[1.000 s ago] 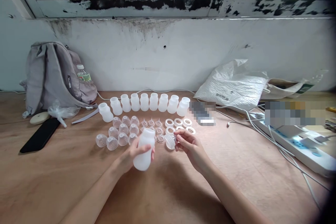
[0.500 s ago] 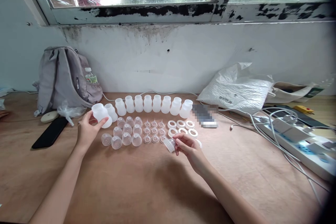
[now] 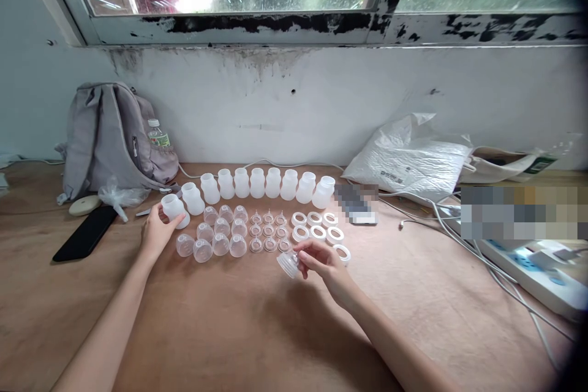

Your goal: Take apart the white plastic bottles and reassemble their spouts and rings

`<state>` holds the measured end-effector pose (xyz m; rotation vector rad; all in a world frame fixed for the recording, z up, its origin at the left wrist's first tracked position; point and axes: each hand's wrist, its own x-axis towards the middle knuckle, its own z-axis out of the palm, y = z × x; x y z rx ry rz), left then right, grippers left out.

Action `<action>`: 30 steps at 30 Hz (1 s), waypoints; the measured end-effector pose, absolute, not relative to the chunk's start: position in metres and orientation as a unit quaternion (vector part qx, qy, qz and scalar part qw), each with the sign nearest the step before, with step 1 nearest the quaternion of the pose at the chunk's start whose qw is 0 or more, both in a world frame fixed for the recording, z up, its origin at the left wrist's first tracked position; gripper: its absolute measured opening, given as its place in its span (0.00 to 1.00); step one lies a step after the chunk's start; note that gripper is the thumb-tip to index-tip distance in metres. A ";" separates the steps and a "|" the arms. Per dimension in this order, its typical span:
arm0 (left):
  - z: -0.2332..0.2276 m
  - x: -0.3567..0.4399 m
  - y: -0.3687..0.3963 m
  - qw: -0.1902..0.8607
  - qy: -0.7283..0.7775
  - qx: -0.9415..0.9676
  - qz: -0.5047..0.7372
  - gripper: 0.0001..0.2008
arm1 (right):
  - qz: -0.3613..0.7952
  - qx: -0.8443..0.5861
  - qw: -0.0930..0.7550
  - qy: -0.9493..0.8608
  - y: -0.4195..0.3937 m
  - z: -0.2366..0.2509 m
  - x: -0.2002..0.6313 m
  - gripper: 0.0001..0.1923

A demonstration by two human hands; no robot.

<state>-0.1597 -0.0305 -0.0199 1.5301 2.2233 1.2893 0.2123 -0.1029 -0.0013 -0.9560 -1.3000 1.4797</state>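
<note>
My left hand (image 3: 158,234) is closed around a frosted white baby bottle (image 3: 174,211) at the left end of a curved row. Other open-necked bottles (image 3: 241,182) stand upright in that row. In my right hand (image 3: 321,263) I pinch a clear, flared bottle top (image 3: 287,263) by its narrower end, tilted above the table; my fingers partly hide it. Between my hands stand several clear domed caps (image 3: 221,244) and a grid of clear nipples (image 3: 269,230). White collar rings (image 3: 317,232) lie just beyond my right hand.
A grey backpack (image 3: 110,141) leans by the wall at left, with a black phone (image 3: 86,234) in front. At right lie a pixelated phone-like object (image 3: 357,203), a silvery plastic bag (image 3: 408,153), and a power strip (image 3: 542,275) with trailing white cables.
The bottle in my left hand has come down slightly and stands a little apart from its neighbour. My right hand has moved left and nearer to me with the clear top.
</note>
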 end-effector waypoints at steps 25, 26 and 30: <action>-0.036 0.022 -0.109 0.167 0.372 0.836 0.367 0.21 | 0.442 -0.433 0.395 -0.679 -0.114 -0.006 0.203 0.06; -0.036 0.022 -0.109 0.168 0.363 0.841 0.365 0.21 | 0.405 -0.432 0.379 -0.711 -0.115 -0.007 0.202 0.05; -0.035 0.024 -0.107 0.135 0.311 0.857 0.389 0.17 | 0.315 -0.425 0.358 -0.770 -0.117 -0.014 0.197 0.02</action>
